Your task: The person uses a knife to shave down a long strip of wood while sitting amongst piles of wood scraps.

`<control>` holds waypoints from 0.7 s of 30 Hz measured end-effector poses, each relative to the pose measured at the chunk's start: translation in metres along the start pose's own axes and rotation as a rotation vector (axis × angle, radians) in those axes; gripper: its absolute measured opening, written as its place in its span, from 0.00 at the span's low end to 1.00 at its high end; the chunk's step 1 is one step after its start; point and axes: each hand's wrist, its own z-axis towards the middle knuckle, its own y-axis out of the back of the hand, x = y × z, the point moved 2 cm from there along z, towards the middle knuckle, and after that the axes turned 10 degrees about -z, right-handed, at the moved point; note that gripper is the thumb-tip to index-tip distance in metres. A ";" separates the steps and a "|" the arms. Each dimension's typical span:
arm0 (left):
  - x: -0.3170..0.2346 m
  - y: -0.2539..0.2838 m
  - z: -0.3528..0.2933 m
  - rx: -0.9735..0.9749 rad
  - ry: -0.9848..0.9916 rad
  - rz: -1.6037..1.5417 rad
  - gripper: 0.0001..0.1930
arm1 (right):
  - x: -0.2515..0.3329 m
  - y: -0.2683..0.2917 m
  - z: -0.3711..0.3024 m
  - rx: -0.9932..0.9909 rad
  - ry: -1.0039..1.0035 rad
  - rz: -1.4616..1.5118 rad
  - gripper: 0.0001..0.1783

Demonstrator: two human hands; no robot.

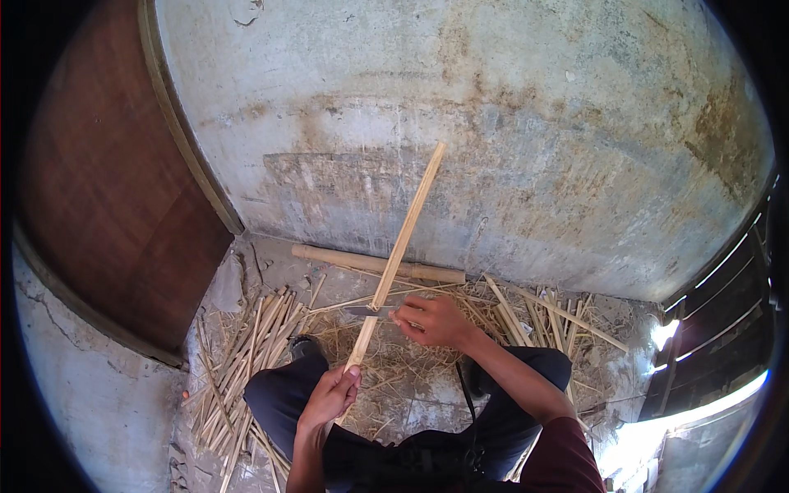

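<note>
A long, pale bamboo strip (408,222) slants up and away from me, its far end in front of the wall. My left hand (330,394) is closed around its near end, above my left thigh. In my right hand (427,320) is a knife (366,311), gripped with the fingers curled. The dark blade points left and lies across the strip, partway along it. A small curl of bamboo shows on the strip just beyond the blade. The knife's handle is mostly hidden by my fingers.
Piles of split bamboo sticks (251,370) lie left of my legs, with more sticks (559,324) to the right. A thick bamboo pole (378,263) rests near the wall (353,197). Shavings (403,370) cover the floor between my knees. A brown door (123,181) stands left.
</note>
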 end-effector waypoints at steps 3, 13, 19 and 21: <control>0.006 0.002 -0.008 0.011 0.039 0.006 0.20 | -0.026 0.000 -0.003 -0.111 -0.165 0.077 0.06; 0.023 -0.002 -0.046 0.042 0.102 0.003 0.20 | -0.100 0.042 -0.004 -0.062 -0.575 0.019 0.03; 0.022 0.004 -0.034 0.005 0.062 0.012 0.20 | -0.050 0.028 0.001 -0.002 -0.420 0.169 0.05; 0.019 0.002 -0.029 0.011 0.062 0.009 0.20 | -0.038 0.024 0.004 0.005 -0.250 0.171 0.05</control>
